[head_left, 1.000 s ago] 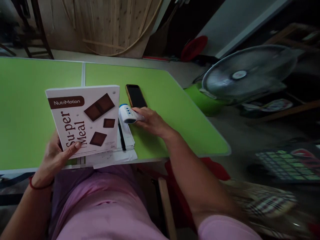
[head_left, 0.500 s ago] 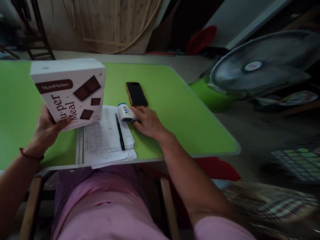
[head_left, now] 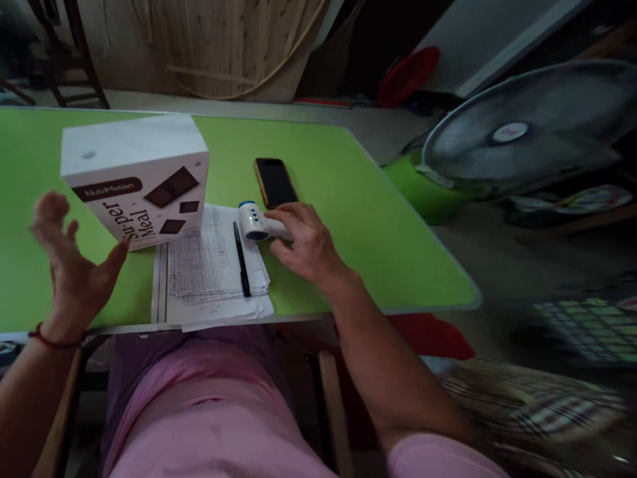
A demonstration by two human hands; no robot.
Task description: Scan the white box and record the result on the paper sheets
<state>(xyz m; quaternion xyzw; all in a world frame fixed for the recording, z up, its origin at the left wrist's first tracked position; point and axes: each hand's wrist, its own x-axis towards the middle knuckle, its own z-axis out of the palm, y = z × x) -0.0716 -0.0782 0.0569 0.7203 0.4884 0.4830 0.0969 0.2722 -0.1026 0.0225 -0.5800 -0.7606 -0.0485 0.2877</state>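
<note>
A white NutriMotion meal box (head_left: 134,159) stands upright on the green table, its lower edge at the papers. My left hand (head_left: 74,265) is beside it on the left, fingers spread and holding nothing, with the thumb tip close to the box's lower corner. My right hand (head_left: 306,242) grips the handle of a white infrared thermometer (head_left: 255,222) with blue buttons and a blue end, which lies on the table by the papers' right edge. Handwritten sheets (head_left: 199,265) lie in front of me with a black pen (head_left: 242,262) on top. Behind my right hand is a phone (head_left: 275,182) in a yellowish case.
The green table (head_left: 388,265) ends in a rounded corner at the right. Past it stands a large fan (head_left: 507,133) by a green bucket (head_left: 413,186). A wooden chair (head_left: 74,66) is at the far left, and checked cloth (head_left: 547,411) lies low at the right.
My left hand has let go of the box and moved off to the left, opening its fingers. The box now rests on the table, turned to show more top. My right hand has closed around the thermometer's handle.
</note>
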